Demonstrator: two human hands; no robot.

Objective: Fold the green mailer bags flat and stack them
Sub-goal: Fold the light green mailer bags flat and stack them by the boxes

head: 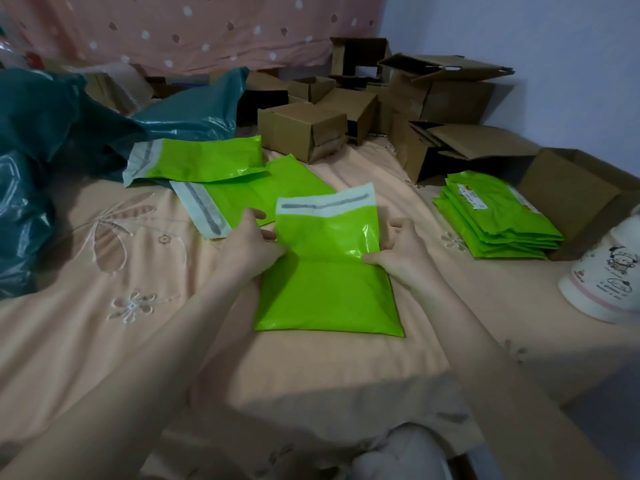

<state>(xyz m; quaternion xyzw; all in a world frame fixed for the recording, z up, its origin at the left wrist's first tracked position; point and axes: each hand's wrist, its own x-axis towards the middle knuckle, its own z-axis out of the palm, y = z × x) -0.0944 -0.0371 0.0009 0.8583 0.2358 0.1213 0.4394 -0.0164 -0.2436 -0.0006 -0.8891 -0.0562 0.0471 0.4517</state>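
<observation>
Cardboard boxes, 12 to 2 o'clock: contents not discernible. Green mailer bag, bed centre: left hand and right hand pinch its side edges at the crease. Folded stack, 2 o'clock.

Your left hand hides part of the left edge of the mailer bag it holds, and its fingertips disappear behind the plastic. The print on the label atop the folded stack is too small for you to read. The white cartoon-printed container is cut off by the right edge. The teal bags run off the left edge. You cannot see inside the dark cardboard boxes.
</observation>
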